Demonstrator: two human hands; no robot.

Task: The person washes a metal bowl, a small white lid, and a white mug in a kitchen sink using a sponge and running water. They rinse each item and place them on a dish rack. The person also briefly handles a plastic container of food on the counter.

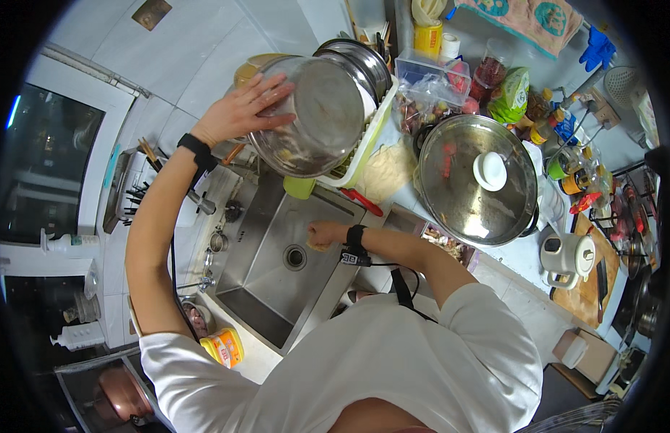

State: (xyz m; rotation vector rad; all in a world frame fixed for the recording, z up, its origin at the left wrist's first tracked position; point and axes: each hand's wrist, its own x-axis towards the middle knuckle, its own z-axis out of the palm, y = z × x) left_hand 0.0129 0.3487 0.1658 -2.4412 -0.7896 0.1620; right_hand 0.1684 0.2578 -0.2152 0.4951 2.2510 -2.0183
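My left hand [254, 111] lies with fingers spread on a large stainless steel basin [327, 100]. The basin rests bottom up on a light green and white dish rack [370, 138], beside stacked steel bowls [362, 62]. Over the stainless steel sink [264, 270], my right hand [325, 234] is closed around a small tan scrubber [315, 244], mostly hidden by the fingers. The drain [295, 257] is just below and left of that hand. A green drip spout [299, 187] reaches from the rack over the sink's edge.
Right of the rack stands a wide pot with a glass lid [475, 184]. A red-handled tool [367, 203] lies by the sink corner. The faucet [205, 282] is at the sink's left. A cream kettle [567, 257] and a cutting board [586, 297] are farther right.
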